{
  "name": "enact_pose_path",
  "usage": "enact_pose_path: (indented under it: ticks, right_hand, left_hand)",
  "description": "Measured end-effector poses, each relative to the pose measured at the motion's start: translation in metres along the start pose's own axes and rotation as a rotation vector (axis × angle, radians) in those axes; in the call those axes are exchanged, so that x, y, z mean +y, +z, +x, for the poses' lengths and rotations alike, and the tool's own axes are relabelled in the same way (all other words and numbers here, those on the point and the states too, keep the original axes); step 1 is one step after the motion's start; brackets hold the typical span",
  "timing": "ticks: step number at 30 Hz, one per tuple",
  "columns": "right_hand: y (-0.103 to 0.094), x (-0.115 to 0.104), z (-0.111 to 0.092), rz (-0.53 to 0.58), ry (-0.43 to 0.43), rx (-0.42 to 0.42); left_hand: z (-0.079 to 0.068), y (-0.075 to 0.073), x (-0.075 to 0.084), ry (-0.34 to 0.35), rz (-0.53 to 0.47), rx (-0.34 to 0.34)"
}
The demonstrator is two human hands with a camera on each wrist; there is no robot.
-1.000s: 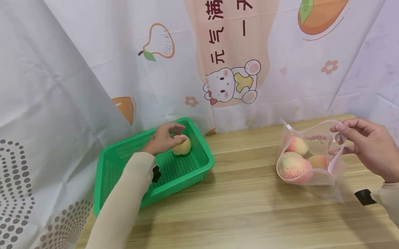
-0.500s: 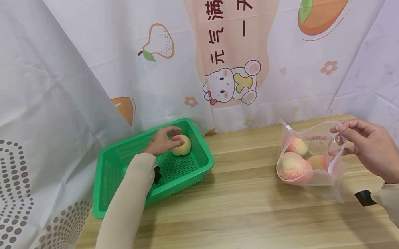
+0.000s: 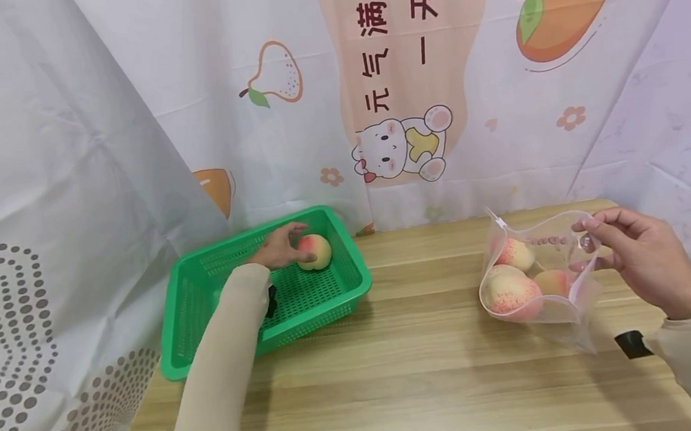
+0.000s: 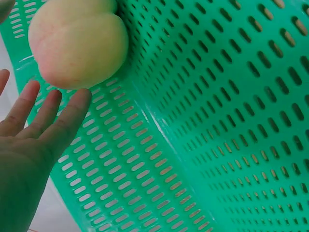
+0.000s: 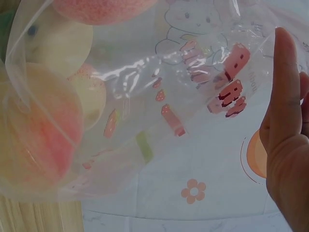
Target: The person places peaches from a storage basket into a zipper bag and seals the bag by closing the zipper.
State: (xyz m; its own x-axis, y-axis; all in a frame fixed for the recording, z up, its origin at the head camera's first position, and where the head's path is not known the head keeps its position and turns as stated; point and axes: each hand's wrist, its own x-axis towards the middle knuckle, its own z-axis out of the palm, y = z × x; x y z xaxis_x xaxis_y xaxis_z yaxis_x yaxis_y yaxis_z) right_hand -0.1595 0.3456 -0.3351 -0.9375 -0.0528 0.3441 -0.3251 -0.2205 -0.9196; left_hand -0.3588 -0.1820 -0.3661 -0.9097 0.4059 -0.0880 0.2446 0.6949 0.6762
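Observation:
A yellow and pink peach (image 3: 318,252) sits in the right end of the green plastic basket (image 3: 360,269). My left hand (image 3: 280,247) is just left of it, its fingers (image 4: 67,118) spread and loosely extended beside the fruit. The fingertips come very near the peach; actual contact is hard to tell. At the right, my right hand (image 3: 646,256) pinches the rim of a clear zip bag (image 3: 547,231) between thumb and fingers. The bag's mouth is spread, and several peaches (image 3: 511,291) lie inside it. Those peaches (image 5: 38,130) also show through the plastic in the right wrist view.
A wood-grain table (image 3: 423,374) bears both basket and bag. A printed curtain (image 3: 301,143) hangs right behind the table's back edge. The basket's raised walls (image 4: 227,96) stand around the left hand.
My left hand has drawn slightly left, off the top of the peach, so more of the fruit shows. The peach stays in place. My right hand and the bag hardly differ.

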Motion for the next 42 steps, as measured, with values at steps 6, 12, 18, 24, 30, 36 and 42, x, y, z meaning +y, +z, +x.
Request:
enact_pose_path:
  ticks: [6, 12, 18, 24, 30, 36, 42]
  right_hand:
    - [0.000, 0.000, 0.001, 0.006, -0.007, -0.002]
    - [0.000, 0.000, 0.001, 0.013, -0.010, -0.005]
    - [-0.001, 0.001, 0.001, 0.015, -0.005, -0.006]
    - [-0.001, 0.001, 0.000, 0.007, -0.010, 0.001]
    - [-0.002, 0.002, -0.001, 0.000, -0.013, 0.009]
    - [-0.001, 0.001, -0.001, 0.017, -0.004, 0.001]
    - [-0.001, 0.001, 0.000, 0.006, 0.003, -0.004]
  left_hand:
    - [0.005, 0.003, -0.004, -0.042, 0.023, -0.009]
    - [0.009, 0.007, -0.008, -0.070, 0.057, -0.011]
    - [0.011, 0.010, -0.012, -0.118, 0.037, -0.015]
    - [0.015, 0.013, -0.014, -0.138, 0.045, -0.040]
    - [0.014, 0.014, -0.009, -0.160, 0.004, -0.086]
    - [0.012, 0.014, -0.010, -0.189, 0.012, -0.103]
    - [0.010, 0.014, -0.010, -0.177, 0.030, -0.123]
